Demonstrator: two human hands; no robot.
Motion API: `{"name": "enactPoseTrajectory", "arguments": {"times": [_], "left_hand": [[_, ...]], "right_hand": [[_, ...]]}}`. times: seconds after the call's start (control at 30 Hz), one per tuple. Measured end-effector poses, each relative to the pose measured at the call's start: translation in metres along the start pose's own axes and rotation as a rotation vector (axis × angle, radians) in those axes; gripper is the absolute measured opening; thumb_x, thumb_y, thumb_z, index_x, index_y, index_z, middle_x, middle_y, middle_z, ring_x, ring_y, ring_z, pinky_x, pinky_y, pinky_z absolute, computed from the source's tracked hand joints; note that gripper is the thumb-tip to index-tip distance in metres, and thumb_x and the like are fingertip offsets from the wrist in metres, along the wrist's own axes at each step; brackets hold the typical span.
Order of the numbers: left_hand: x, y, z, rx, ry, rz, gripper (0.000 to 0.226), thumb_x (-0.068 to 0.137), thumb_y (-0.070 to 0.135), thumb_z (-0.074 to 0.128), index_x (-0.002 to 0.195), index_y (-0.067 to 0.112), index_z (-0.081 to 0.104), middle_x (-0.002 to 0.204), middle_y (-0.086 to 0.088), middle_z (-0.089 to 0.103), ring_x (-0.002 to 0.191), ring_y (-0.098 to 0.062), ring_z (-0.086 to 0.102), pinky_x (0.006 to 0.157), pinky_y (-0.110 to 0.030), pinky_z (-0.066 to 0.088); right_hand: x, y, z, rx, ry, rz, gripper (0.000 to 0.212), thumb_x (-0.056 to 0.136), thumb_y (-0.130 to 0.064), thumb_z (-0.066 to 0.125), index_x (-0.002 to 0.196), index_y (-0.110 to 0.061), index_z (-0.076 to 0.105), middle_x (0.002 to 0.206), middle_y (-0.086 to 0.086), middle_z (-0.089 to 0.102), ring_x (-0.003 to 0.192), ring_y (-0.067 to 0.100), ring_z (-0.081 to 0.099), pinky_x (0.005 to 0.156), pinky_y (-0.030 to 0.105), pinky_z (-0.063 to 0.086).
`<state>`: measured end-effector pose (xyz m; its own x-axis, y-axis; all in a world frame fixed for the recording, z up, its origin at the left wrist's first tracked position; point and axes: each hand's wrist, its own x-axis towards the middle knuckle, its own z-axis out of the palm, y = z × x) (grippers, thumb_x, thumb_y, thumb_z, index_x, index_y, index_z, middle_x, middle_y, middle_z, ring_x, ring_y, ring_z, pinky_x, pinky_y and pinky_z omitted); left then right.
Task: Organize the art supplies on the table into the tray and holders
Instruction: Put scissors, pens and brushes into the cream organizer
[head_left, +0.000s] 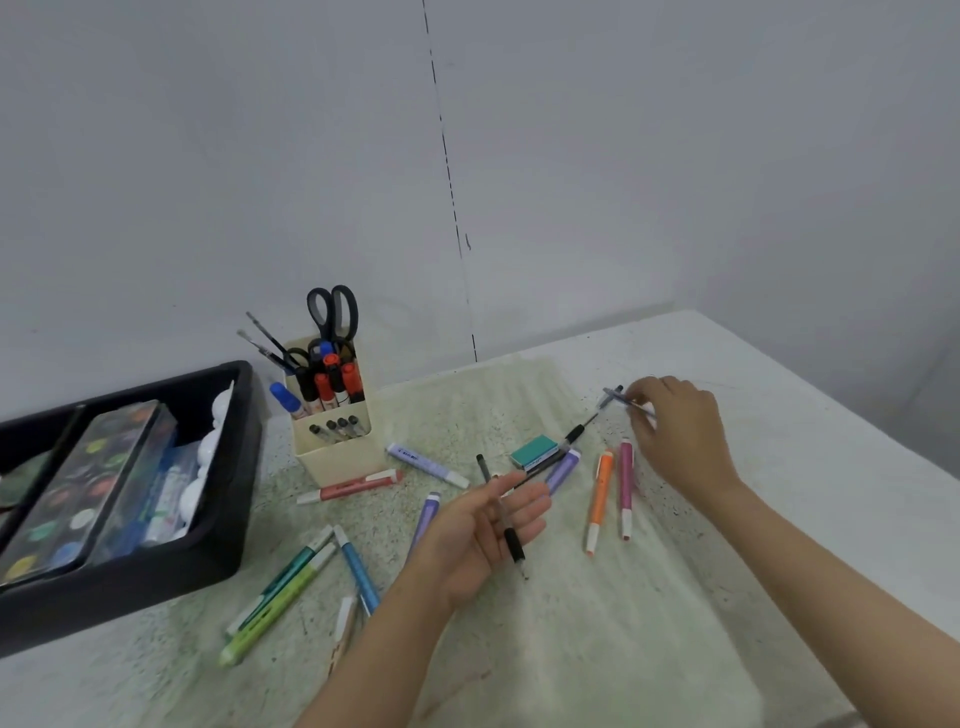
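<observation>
my right grip (680, 431) is curled, its fingertips pinching one end of a thin grey pen (614, 395) low over the far side of the surface. the left grip (478, 540) lies palm up, fingers mostly straight, with a black pen (514, 545) pinned under the thumb. i would lift the grey pen level, clear of the pink marker (626, 488) just beside it. then i would lay it alongside the black one and carry both to the cream holder (332, 457). the front slot, where pens already stand, looks the right fit. i would go in upright to avoid tipping the holder.
</observation>
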<state>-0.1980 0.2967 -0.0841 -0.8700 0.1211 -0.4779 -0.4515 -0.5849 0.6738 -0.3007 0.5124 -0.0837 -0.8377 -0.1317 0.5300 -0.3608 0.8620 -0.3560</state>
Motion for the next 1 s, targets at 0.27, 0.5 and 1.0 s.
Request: {"name": "enactPoseTrajectory", "arguments": {"times": [0.27,0.5,1.0], "left_hand": [[0.004,0.004,0.007,-0.166,-0.102,-0.026,0.033,0.098,0.015,0.035,0.109,-0.006,0.059,0.09,-0.017,0.071,0.074,-0.022,0.071,0.063,-0.033,0.059],[0.006,0.014,-0.006,-0.22,0.052,0.073,0.025,0.096,0.004,0.038,0.105,-0.001,0.061,0.072,-0.007,0.067,0.058,-0.017,0.065,0.053,-0.026,0.056],[-0.002,0.021,-0.018,-0.27,0.072,0.109,0.026,0.096,0.001,0.037,0.109,-0.003,0.058,0.098,-0.024,0.069,0.079,-0.029,0.071,0.068,-0.041,0.059]], "right_hand": [[-0.059,-0.081,-0.018,0.351,-0.2,-0.474,0.018,0.078,-0.02,0.05,0.087,-0.031,0.061,0.087,-0.018,0.065,0.089,0.004,0.056,0.085,0.024,0.033],[-0.003,-0.06,0.008,0.174,-0.299,0.158,0.017,0.092,-0.027,0.046,0.083,-0.018,0.058,0.072,-0.005,0.058,0.07,0.014,0.054,0.059,0.027,0.042],[0.015,-0.101,0.013,0.342,-0.662,0.108,0.02,0.085,-0.032,0.057,0.07,-0.019,0.056,0.063,-0.007,0.056,0.056,0.007,0.05,0.054,0.022,0.04]]}}
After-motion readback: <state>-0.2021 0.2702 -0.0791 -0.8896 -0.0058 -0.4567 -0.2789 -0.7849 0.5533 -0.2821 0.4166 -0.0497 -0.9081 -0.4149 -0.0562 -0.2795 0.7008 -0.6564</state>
